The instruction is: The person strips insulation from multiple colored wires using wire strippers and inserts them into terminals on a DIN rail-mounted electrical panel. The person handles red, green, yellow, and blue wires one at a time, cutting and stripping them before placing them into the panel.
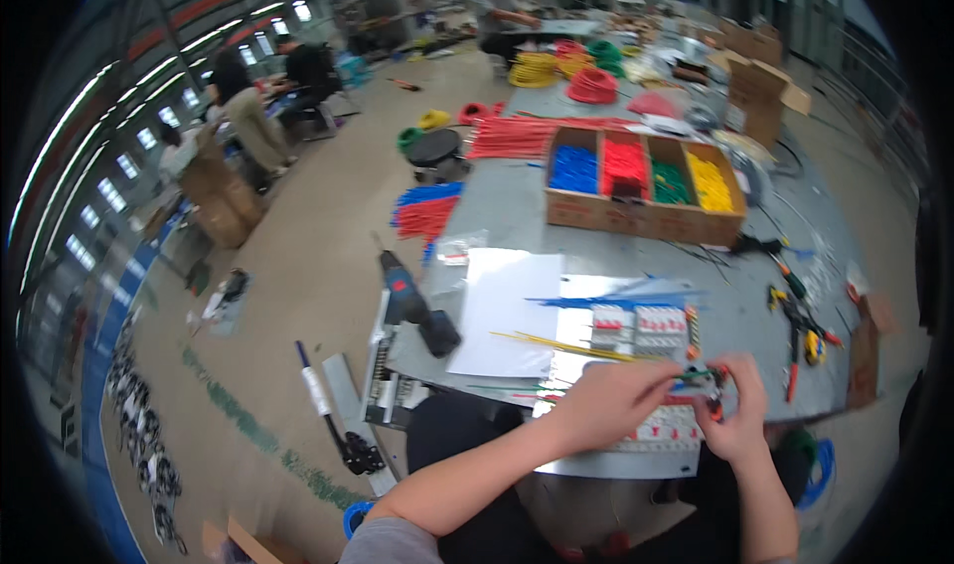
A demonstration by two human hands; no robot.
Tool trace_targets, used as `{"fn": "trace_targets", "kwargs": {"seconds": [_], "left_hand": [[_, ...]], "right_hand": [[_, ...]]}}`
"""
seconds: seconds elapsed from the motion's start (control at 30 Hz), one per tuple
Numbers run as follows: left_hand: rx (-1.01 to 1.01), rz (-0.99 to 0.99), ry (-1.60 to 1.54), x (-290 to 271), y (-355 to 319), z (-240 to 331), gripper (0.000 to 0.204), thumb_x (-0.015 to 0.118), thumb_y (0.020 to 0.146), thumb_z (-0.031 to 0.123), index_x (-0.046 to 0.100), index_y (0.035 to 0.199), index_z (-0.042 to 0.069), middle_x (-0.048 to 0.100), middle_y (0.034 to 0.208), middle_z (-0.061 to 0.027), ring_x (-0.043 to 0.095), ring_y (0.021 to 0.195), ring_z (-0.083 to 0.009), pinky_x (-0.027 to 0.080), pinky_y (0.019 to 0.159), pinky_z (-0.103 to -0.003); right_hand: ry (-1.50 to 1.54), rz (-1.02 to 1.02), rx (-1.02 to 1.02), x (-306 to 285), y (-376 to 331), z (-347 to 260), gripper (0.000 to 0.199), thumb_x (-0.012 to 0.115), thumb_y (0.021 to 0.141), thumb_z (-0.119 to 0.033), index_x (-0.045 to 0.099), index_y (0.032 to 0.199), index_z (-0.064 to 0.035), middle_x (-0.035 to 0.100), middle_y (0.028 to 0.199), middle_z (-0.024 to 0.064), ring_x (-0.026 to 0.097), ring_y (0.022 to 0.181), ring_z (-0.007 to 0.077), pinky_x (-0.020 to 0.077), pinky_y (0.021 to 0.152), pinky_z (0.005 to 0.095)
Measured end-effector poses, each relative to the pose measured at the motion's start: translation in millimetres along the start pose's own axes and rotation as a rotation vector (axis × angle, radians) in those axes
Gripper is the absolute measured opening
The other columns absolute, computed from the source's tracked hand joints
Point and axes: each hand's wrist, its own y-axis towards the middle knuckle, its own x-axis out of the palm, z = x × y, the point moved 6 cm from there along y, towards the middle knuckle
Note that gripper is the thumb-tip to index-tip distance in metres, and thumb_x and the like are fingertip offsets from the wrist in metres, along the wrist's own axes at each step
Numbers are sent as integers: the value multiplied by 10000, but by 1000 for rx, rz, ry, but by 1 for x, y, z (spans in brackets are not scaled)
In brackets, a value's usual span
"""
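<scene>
While both hands meet over the bench edge, the left hand (606, 400) and right hand (740, 410) pinch a small wired part (704, 380) between closed fingers.
It looks light and fiddly, best held by its body; white breaker rows (641, 327) lie just beyond, a compartmented cardboard box (644, 218) farther off.

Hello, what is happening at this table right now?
A person seated at a grey worktable holds a small part with green and red wires between the left hand and right hand, over white breaker modules. A cardboard tray of blue, red, green and yellow wire pieces stands further back. A cordless drill lies at the left.
</scene>
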Motion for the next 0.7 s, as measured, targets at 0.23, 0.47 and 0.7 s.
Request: {"fn": "trace_targets", "kwargs": {"seconds": [0.23, 0.47, 0.7], "left_hand": [[105, 284, 126, -1, -9, 14, 153, 756, 948, 41, 751, 1094, -6, 723, 874, -156, 745, 747, -298, 582, 648, -387], [207, 153, 61, 18, -6, 23, 211, 674, 959, -60, 748, 1152, -13, 652, 755, -98, 620, 589, -184, 474, 572, -306], [322, 132, 134, 21, -9, 34, 231, 783, 816, -14, 751, 1044, 14, 658, 792, -102, 662, 643, -291, 512, 566, -395]], "right_hand": [[29, -21, -7, -4, 11, 1, 699, 844, 690, -46, 696, 1373, -72, 608, 1269, 151, 569, 1222, 365, 479, 1057, 434], [-49, 77, -121, -15, 13, -3, 681, 836, 677, -62, 707, 1345, -84, 621, 1182, 113, 615, 1116, 331, 426, 1035, 464], [-73, 63, -217, -11, 15, -21, 763, 822, 605, -62, 714, 1358, -119, 623, 1174, 89, 621, 1130, 325, 418, 1110, 520]]}}
